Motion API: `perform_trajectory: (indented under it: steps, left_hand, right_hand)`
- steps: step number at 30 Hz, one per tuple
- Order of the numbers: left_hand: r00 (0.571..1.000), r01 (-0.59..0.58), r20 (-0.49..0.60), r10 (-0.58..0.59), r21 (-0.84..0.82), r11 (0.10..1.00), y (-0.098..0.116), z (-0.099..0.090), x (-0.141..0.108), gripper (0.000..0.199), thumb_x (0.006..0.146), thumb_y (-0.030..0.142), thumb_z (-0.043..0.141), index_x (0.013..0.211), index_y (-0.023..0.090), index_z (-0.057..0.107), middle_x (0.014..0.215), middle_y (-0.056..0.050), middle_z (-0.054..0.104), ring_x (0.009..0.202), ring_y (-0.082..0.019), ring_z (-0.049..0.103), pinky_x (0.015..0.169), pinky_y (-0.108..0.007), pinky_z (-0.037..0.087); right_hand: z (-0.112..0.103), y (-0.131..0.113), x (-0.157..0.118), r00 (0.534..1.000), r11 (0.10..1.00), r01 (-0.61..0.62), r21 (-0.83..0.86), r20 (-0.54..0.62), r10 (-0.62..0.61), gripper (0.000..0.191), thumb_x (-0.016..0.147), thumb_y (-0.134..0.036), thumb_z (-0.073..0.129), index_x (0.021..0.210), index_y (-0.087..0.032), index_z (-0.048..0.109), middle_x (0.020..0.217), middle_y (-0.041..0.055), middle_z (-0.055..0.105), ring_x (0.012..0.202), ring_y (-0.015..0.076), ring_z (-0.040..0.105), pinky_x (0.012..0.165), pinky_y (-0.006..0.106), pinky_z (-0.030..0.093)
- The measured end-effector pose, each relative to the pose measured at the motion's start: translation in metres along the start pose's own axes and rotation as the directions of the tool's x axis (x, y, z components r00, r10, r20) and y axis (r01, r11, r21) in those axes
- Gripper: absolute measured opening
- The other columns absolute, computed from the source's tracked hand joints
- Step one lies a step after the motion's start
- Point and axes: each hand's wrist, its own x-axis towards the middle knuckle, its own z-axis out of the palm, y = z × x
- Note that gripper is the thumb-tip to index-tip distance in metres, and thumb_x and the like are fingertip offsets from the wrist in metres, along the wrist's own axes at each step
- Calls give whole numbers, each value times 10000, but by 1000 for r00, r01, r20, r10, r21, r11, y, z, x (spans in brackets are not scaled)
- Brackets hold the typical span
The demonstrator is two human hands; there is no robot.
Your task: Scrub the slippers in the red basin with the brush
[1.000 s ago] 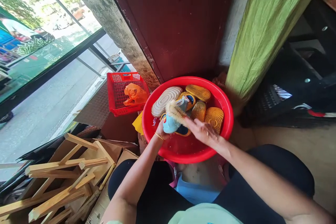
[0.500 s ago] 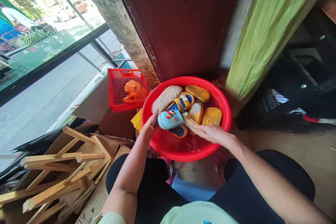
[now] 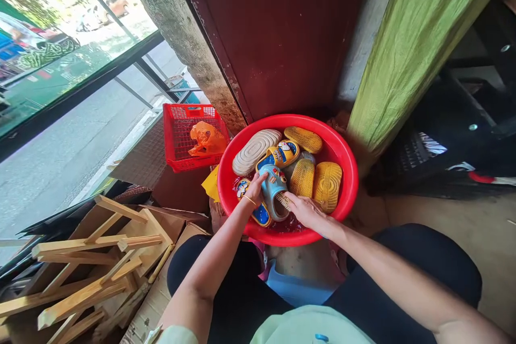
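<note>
Red plastic basin [image 3: 350, 172] sits directly under both hands, with shallow reddish water in the bottom, just ahead of the person's black-clad knees [image 3: 407, 263]. Maroon metal panel [image 3: 274, 27] stands beyond the basin; green-wrapped post [image 3: 415, 48] is ahead and right of the right hand. Left of the left hand: wooden slats [image 3: 92, 263] on flattened cardboard [image 3: 161, 220], and further up a red plastic crate [image 3: 181, 129] holding an orange plastic bag [image 3: 207, 140].

Left hand [image 3: 255, 189] is closed around a blue slipper [image 3: 271, 193], which is held tilted up inside the basin. Right hand [image 3: 306, 213] is closed over a scrub brush [image 3: 283, 201]; only the bristles show, pressed at the blue slipper's opening. Ahead of the hands, touching one another in the basin: beige sole [image 3: 253, 151], yellow slippers [image 3: 328, 187], and a cartoon-print slipper [image 3: 278, 153]. Another printed slipper [image 3: 252, 204] lies beneath the left hand.
</note>
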Motion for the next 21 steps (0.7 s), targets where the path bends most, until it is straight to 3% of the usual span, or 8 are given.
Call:
perform_trajectory:
  steps: [3, 5, 8, 10, 12, 16, 21]
  left_hand:
    - [998, -38, -49, 37, -14, 999, -11, 8, -7, 649, 774, 533, 803, 1313, 247, 580, 1234, -81, 720, 1075, -259, 692, 897, -359, 561]
    - [994, -74, -82, 75, 17, 997, -18, 10, -11, 636, 787, 519, 801, 1325, 262, 579, 1291, -68, 700, 1147, -262, 666, 923, -352, 553]
    - [989, -102, -106, 104, 23, 994, -22, 9, -13, 635, 790, 511, 804, 1339, 282, 583, 1305, -60, 697, 1175, -262, 658, 929, -356, 555]
    - [987, -102, -123, 103, 8, 995, -20, 4, -10, 626, 792, 485, 806, 1343, 284, 588, 1285, -63, 709, 1143, -259, 676, 911, -357, 565]
    - [977, -120, -175, 119, 1, 993, -13, -3, -2, 562, 820, 447, 781, 1325, 270, 608, 1264, -62, 722, 1113, -244, 688, 898, -343, 568]
    - [934, -165, -323, 153, -13, 986, 4, -14, 17, 483, 861, 401, 734, 1300, 233, 621, 1151, -61, 760, 1035, -208, 707, 875, -313, 565]
    - [986, -67, -150, 68, 8, 998, -7, -8, 17, 491, 796, 516, 783, 1136, 170, 705, 1123, -103, 762, 1043, -248, 705, 897, -350, 570]
  right_hand:
    - [0, -2, 13, 996, 995, -87, -40, 20, 88, 399, 1024, -266, 411, 1379, -228, 589, 1105, 92, 772, 987, 191, 714, 772, 246, 461]
    - [-7, -4, 21, 992, 994, -107, -37, 60, 109, 345, 1021, -260, 404, 1275, -212, 633, 1050, 88, 770, 878, 175, 713, 723, 238, 444]
    - [-22, -4, 24, 979, 993, -80, 90, 195, 62, 320, 1027, -302, 389, 1157, -188, 658, 937, 53, 753, 615, 118, 634, 607, 220, 409]
    - [-28, -1, 18, 961, 983, -49, 179, 278, -3, 338, 1031, -357, 393, 1120, -190, 673, 888, 30, 740, 554, 100, 586, 566, 210, 389]
    - [-30, 2, 6, 951, 983, 5, 186, 304, -62, 343, 1018, -390, 430, 1130, -211, 700, 907, 34, 746, 639, 124, 624, 596, 213, 401]
    - [-29, 8, -19, 943, 996, 80, 44, 319, -90, 361, 983, -346, 474, 1235, -273, 723, 1036, 75, 771, 856, 205, 696, 708, 263, 442]
    - [-31, 7, -23, 946, 997, 31, 67, 320, -51, 401, 991, -317, 440, 1283, -249, 706, 1063, 87, 777, 907, 228, 716, 729, 277, 457]
